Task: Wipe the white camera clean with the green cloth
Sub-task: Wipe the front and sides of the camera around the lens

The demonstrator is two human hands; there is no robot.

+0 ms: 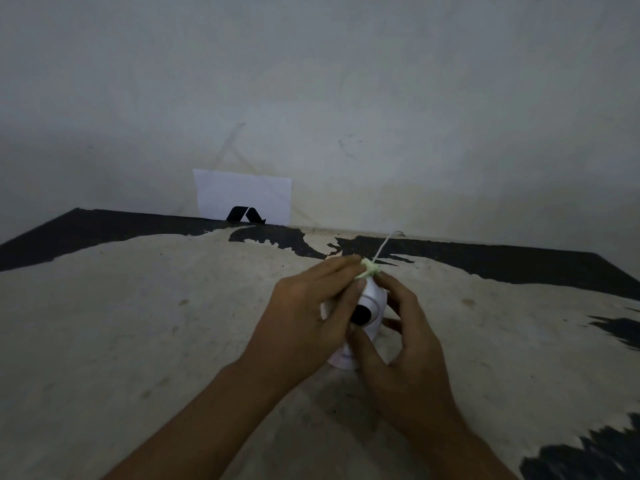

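The white camera [372, 299], a small dome with a black lens facing me, stands on the worn table [138, 323] a little right of centre. My left hand [308, 317] pinches a small bunched green cloth [369, 269] against the top of the camera. My right hand [405, 344] wraps around the camera's right side and base, steadying it. A thin white cable [386, 245] runs from the camera's back toward the wall. Most of the camera's body is hidden by my fingers.
A white sheet of paper with a black logo [242, 197] leans against the grey wall at the table's far edge. The tabletop is beige with peeled black patches along the back and right side [519, 261].
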